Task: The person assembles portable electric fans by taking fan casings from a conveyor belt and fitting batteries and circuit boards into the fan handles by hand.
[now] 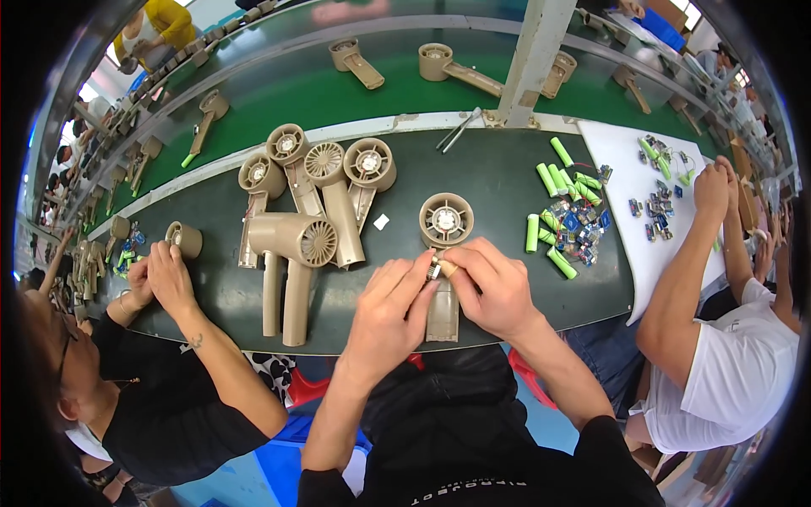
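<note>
In front of me lies a beige hair-dryer-shaped half housing (443, 325), its round fan head (446, 221) facing up and its handle pointing toward me. My left hand (393, 304) and my right hand (492, 283) meet over the top of the handle, with thumbs and fingers pinched together. Between the fingertips shows a small part (434, 269) with light and dark ribs. Fingers cover much of it, so its exact kind is unclear.
Several beige dryer housings (296, 228) lie left of centre. Green cylindrical batteries (531, 232) and small circuit boards (583, 221) are heaped at right. Tweezers (460, 128) lie by the metal post (525, 68). Co-workers' hands (169, 275) work on both sides; a green conveyor (279, 97) runs behind.
</note>
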Action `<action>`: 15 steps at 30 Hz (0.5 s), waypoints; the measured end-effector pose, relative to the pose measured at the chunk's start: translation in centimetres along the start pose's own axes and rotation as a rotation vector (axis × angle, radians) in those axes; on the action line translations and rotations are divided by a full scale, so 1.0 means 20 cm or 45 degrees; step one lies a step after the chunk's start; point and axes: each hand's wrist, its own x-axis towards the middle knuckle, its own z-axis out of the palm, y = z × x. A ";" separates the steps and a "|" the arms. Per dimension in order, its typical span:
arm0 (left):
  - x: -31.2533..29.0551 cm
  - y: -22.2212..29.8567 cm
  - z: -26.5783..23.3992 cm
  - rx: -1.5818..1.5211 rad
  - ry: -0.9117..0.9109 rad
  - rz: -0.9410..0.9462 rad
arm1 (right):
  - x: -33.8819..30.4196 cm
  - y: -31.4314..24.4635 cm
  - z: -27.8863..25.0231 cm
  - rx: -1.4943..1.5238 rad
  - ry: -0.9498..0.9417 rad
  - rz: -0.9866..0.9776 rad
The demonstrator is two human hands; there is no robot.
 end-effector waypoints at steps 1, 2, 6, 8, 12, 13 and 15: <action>0.00 0.02 0.02 0.073 0.024 -0.045 | 0.00 0.01 0.00 0.044 -0.004 0.041; -0.01 0.04 0.04 0.147 0.049 -0.090 | 0.00 0.00 0.00 0.049 0.001 0.025; -0.05 0.09 0.05 -0.095 0.019 -0.416 | -0.02 -0.03 -0.03 0.265 0.031 0.269; 0.07 0.14 -0.06 -0.103 0.010 -0.503 | -0.07 0.01 -0.06 0.355 0.077 0.452; 0.47 0.02 -0.26 0.158 0.196 -0.495 | -0.09 0.04 -0.07 0.451 0.025 0.625; 0.58 -0.09 -0.31 0.185 0.294 -0.469 | -0.08 0.02 -0.05 0.451 -0.039 0.643; 0.81 -0.33 -0.46 0.452 0.363 -0.533 | -0.06 -0.02 -0.05 0.464 -0.114 0.636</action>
